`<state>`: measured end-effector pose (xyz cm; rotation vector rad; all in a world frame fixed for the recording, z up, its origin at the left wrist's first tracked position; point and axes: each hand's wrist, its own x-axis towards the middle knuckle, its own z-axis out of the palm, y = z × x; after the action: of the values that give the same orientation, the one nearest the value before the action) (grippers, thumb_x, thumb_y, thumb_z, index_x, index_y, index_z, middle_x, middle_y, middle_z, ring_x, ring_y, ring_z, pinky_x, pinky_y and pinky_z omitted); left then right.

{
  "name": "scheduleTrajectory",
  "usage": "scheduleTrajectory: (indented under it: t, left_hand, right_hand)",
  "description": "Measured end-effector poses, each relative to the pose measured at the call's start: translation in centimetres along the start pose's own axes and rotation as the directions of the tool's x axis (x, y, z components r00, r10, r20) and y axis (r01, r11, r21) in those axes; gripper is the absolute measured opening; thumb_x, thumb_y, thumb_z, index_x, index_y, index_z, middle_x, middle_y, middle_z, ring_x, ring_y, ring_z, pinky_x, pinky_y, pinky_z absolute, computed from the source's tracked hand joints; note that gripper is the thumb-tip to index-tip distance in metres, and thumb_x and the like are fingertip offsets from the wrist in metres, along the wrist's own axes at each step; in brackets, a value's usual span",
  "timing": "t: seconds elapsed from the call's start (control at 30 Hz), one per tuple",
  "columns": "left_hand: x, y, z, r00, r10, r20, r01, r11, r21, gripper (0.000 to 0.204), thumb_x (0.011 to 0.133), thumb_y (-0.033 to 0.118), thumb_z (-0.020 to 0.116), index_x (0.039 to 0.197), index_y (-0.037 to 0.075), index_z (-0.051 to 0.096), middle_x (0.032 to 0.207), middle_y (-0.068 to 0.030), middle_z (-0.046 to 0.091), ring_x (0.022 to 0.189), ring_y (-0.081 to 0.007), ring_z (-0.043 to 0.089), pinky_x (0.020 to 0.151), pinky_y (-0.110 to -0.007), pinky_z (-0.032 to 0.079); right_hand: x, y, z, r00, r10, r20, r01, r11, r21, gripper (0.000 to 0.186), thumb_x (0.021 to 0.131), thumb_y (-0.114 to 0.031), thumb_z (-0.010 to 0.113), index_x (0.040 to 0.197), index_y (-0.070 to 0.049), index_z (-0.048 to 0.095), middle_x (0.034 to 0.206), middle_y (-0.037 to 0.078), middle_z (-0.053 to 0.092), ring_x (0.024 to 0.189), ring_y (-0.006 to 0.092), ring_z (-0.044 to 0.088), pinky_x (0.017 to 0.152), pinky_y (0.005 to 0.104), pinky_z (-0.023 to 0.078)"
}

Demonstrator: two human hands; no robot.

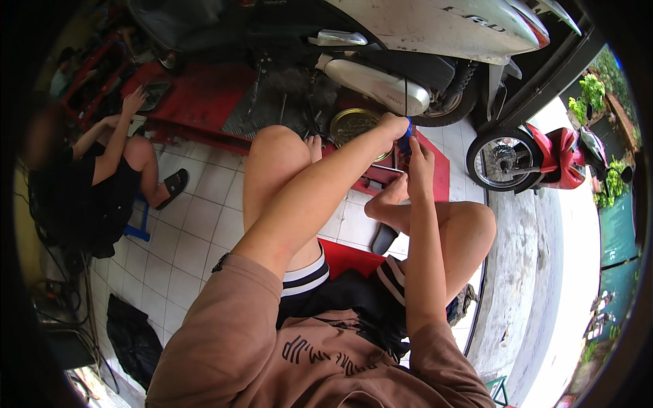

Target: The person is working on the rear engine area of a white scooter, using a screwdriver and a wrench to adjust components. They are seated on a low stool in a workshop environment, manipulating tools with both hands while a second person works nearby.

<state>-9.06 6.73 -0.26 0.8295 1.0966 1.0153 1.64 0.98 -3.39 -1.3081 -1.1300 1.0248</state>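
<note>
Both my arms reach forward between my raised knees, and the hands meet in front of the scooter's rear end. My left hand (392, 127) is closed around a small blue thing (405, 144), perhaps a tool handle. A thin dark line, like a shaft or a cord, rises above it toward the scooter's silver engine cover (374, 83). Just below and to the right, my right hand (422, 162) is closed with its fingertips against the blue thing's lower end. Its fingers partly hide what they grip. Left of the hands sits a round gold-rimmed tin (340, 121), its contents too small to make out.
A silver-and-black scooter (449, 30) stands over a red platform (197, 109) with a dark ribbed plate (272, 102). At the left sits another person (88, 160) holding a phone-like thing. A red motorbike (561, 158) stands at right. A black sandal (385, 238) lies below my hands.
</note>
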Motion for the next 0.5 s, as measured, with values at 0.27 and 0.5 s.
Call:
scheduleTrajectory:
  t: [0.27, 0.5]
  left_hand:
    - [1.4, -0.8, -0.3, 0.999, 0.011, -0.045, -0.008, 0.998, 0.065, 0.018, 0.089, 0.015, 0.050, 0.081, 0.003, 0.061, 0.073, -0.0115, 0.066, 0.058, -0.0187, 0.061, 0.050, -0.031, 0.044]
    - [-1.3, 0.6, 0.1, 0.996, 0.087, 0.024, -0.089, 0.985, 0.148, 0.029, 0.092, 0.027, 0.056, 0.074, 0.006, 0.061, 0.067, -0.0028, 0.056, 0.055, -0.0123, 0.047, 0.050, -0.030, 0.038]
  right_hand:
    - [-0.2, -0.6, 1.7, 0.980, -0.199, 0.015, 0.190, 0.909, -0.372, 0.040, 0.091, -0.035, 0.053, 0.091, 0.004, 0.063, 0.061, 0.007, 0.060, 0.053, 0.0229, 0.055, 0.060, 0.0336, 0.045]
    - [-0.6, -2.6, 0.9, 0.867, 0.059, 0.495, -0.455, 0.501, 0.736, 0.039, 0.095, -0.042, 0.034, 0.077, -0.009, 0.044, 0.047, -0.004, 0.027, 0.040, 0.0093, 0.019, 0.042, 0.0256, 0.018]
